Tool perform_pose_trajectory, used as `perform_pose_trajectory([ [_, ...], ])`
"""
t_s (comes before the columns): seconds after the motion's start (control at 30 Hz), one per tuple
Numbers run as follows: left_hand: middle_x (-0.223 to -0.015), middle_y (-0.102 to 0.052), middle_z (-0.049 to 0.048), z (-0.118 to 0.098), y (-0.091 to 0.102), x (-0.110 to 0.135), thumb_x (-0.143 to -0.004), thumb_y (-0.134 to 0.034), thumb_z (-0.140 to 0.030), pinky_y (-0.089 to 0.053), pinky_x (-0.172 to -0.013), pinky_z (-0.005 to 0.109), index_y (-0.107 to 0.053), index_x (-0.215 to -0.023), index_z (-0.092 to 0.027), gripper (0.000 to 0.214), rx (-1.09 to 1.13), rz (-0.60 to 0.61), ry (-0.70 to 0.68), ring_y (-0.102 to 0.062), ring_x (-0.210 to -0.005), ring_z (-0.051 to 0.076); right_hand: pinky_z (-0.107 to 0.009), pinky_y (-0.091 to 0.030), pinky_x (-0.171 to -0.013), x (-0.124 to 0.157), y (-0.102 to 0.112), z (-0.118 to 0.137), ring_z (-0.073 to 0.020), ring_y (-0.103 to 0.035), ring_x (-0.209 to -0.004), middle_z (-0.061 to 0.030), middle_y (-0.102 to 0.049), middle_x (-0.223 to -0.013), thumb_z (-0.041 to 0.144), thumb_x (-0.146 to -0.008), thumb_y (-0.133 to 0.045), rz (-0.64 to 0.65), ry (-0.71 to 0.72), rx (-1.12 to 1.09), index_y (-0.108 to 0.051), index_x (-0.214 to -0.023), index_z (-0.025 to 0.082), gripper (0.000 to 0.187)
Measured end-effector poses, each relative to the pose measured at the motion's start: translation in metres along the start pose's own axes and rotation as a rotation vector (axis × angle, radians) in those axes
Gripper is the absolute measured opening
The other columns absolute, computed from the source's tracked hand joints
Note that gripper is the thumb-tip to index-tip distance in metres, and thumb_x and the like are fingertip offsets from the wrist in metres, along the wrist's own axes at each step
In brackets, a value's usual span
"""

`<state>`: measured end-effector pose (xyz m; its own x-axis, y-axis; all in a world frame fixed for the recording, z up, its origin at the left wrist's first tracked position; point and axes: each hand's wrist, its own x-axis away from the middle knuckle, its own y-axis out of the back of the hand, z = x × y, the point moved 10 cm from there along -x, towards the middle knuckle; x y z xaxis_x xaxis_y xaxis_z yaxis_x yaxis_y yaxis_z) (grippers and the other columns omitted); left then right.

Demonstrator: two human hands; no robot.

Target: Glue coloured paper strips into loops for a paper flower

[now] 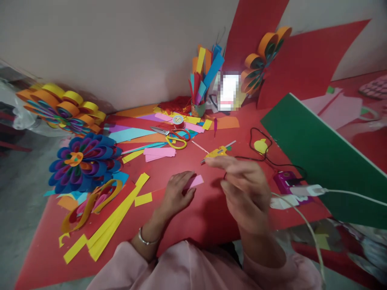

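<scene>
My left hand [179, 192] rests palm-down on the red tabletop, fingers stretched and thumb apart. Its fingertips touch a short pink paper strip [196, 181], partly covered by them. In the air to the right is my right hand [248, 191], slightly blurred, index finger extended and thumb apart from it; I see nothing held between them. Just beyond that index finger lies a yellow glue gun [217, 153] with a small orange light, its nozzle pointing left and its rear partly behind the hand. A yellow paper piece [143, 199] lies left of my left hand.
Scissors [178, 139], a thread spool [178, 121] and pink strips [159, 153] lie farther back. Paper flowers [83, 163] stand at left. A cup [198, 109] holds paper strips. Near my right hand are a purple power box [286, 181], cords and a green board [332, 161].
</scene>
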<state>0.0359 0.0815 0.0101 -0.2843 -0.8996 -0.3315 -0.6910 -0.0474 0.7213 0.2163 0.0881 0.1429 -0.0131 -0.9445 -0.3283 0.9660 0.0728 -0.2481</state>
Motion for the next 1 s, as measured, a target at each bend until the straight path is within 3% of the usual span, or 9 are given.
perform_pose_trajectory([
  [0.1,-0.132,-0.072,0.0129,0.000,0.009,-0.001,-0.094,-0.069,-0.031,-0.057,-0.105,0.047,-0.058,-0.142,-0.024,0.050,0.079,-0.080,-0.006,-0.070,-0.122,0.028,-0.036,-0.063,-0.072,-0.017,0.014,-0.035,-0.0225,-0.079,-0.089,-0.0029,-0.082,-0.096,0.038,-0.092,-0.078,-0.057,-0.129,0.107,-0.070,-0.115,0.028,0.026],
  [0.2,-0.130,-0.073,0.0129,0.013,0.020,-0.006,-0.094,-0.070,-0.031,-0.057,-0.107,0.047,-0.060,-0.140,-0.025,0.048,0.115,-0.171,0.079,-0.069,-0.124,0.028,-0.030,-0.059,-0.062,-0.029,0.063,-0.041,-0.0169,-0.071,-0.060,0.0009,-0.073,-0.064,0.052,-0.095,-0.072,-0.357,-0.075,0.332,-0.073,-0.087,0.021,0.031],
  [0.27,-0.129,-0.073,0.0116,0.020,0.028,-0.012,-0.096,-0.068,-0.029,-0.058,-0.106,0.046,-0.062,-0.137,-0.026,0.042,0.097,-0.222,0.114,-0.069,-0.124,0.026,-0.031,-0.058,-0.062,-0.033,0.089,-0.039,-0.0162,-0.068,-0.055,0.0000,-0.067,-0.057,0.060,-0.103,-0.053,-0.484,-0.023,0.463,-0.069,-0.073,0.021,0.052],
  [0.33,-0.126,-0.074,0.0099,0.025,0.036,-0.020,-0.097,-0.067,-0.027,-0.060,-0.103,0.042,-0.065,-0.133,-0.026,0.036,0.083,-0.249,0.114,-0.070,-0.120,0.024,-0.033,-0.058,-0.065,-0.039,0.098,-0.047,-0.0185,-0.071,-0.063,-0.0034,-0.073,-0.066,0.062,-0.104,-0.047,-0.430,-0.027,0.643,-0.072,-0.077,0.020,0.055],
  [0.47,-0.119,-0.076,0.0089,0.037,0.046,-0.038,-0.096,-0.066,-0.029,-0.062,-0.092,0.034,-0.071,-0.121,-0.022,0.026,0.042,-0.261,0.132,-0.074,-0.107,0.020,-0.046,-0.057,-0.094,-0.045,0.089,-0.069,-0.0295,-0.074,-0.103,-0.0122,-0.080,-0.108,0.053,-0.100,-0.058,-0.195,0.108,1.110,-0.077,-0.109,0.021,0.038],
  [0.57,-0.115,-0.077,0.0078,0.054,0.055,-0.046,-0.096,-0.064,-0.028,-0.060,-0.089,0.033,-0.074,-0.110,-0.021,0.019,-0.041,-0.269,0.185,-0.074,-0.102,0.019,-0.049,-0.056,-0.097,-0.041,0.084,-0.090,-0.0311,-0.073,-0.107,-0.0158,-0.079,-0.114,0.044,-0.099,-0.060,-0.130,0.161,1.181,-0.072,-0.124,0.017,0.039],
  [0.73,-0.114,-0.077,0.0107,0.081,0.081,-0.051,-0.098,-0.059,-0.028,-0.055,-0.096,0.042,-0.077,-0.105,-0.020,0.021,-0.401,-0.236,0.235,-0.068,-0.109,0.027,-0.039,-0.057,-0.091,-0.032,0.068,-0.088,-0.0242,-0.074,-0.096,-0.0098,-0.080,-0.103,0.034,-0.102,-0.059,-0.120,0.280,1.061,-0.075,-0.106,0.021,0.022],
  [0.87,-0.125,-0.074,0.0118,0.094,0.088,-0.061,-0.100,-0.057,-0.027,-0.052,-0.099,0.047,-0.078,-0.109,-0.022,0.024,-0.549,-0.073,0.212,-0.066,-0.116,0.031,-0.038,-0.056,-0.090,-0.030,0.060,-0.084,-0.0238,-0.072,-0.095,-0.0077,-0.080,-0.098,0.035,-0.101,-0.062,-0.112,0.335,1.046,-0.074,-0.095,0.023,0.017],
  [1.0,-0.127,-0.074,0.0130,0.089,0.084,-0.067,-0.099,-0.058,-0.028,-0.052,-0.100,0.048,-0.078,-0.110,-0.021,0.023,-0.558,-0.047,0.168,-0.065,-0.120,0.032,-0.040,-0.055,-0.090,-0.030,0.063,-0.087,-0.0239,-0.071,-0.094,-0.0064,-0.079,-0.096,0.034,-0.101,-0.063,-0.132,0.312,1.015,-0.074,-0.092,0.024,0.017],
])
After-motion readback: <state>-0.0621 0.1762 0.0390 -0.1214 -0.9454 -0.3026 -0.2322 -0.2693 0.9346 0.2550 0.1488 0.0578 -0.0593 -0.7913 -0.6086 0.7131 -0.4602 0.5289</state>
